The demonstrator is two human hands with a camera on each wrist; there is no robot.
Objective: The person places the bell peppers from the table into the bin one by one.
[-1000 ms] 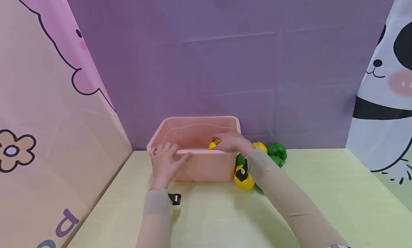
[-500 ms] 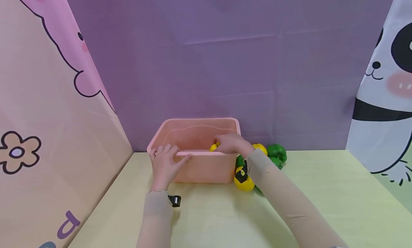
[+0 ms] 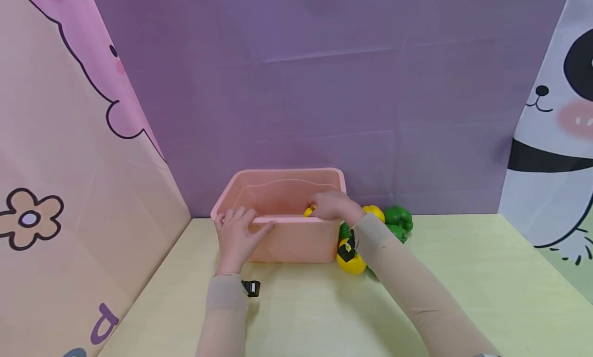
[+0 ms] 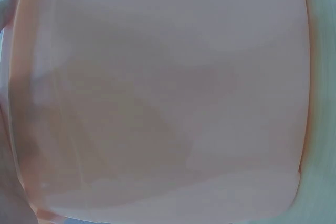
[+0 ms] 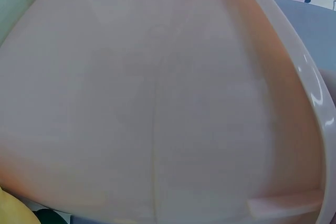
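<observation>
A pink plastic bin (image 3: 292, 241) stands against the purple backdrop. Over the left part of its front rim, my left hand (image 3: 236, 238) hooks its fingers, with the thumb spread along the outside. My right hand (image 3: 330, 204) reaches over the front right rim, its fingers down inside the bin. A bit of a yellow bell pepper (image 3: 309, 211) shows at those fingers; the rest is hidden by the hand and the front wall. The left wrist view is filled by the bin's outer wall (image 4: 173, 87); the right wrist view also shows mostly bin wall (image 5: 152, 93).
Right of the bin, partly behind the right sleeve, lie several peppers: a yellow one in front (image 3: 354, 264), another yellow one (image 3: 374, 211) and a green one (image 3: 399, 218) behind. The pale wooden table (image 3: 463, 274) meets printed cloth walls at both sides.
My right hand has shifted very slightly right inside the bin, and less of the yellow bell pepper shows. My left hand keeps its place on the rim.
</observation>
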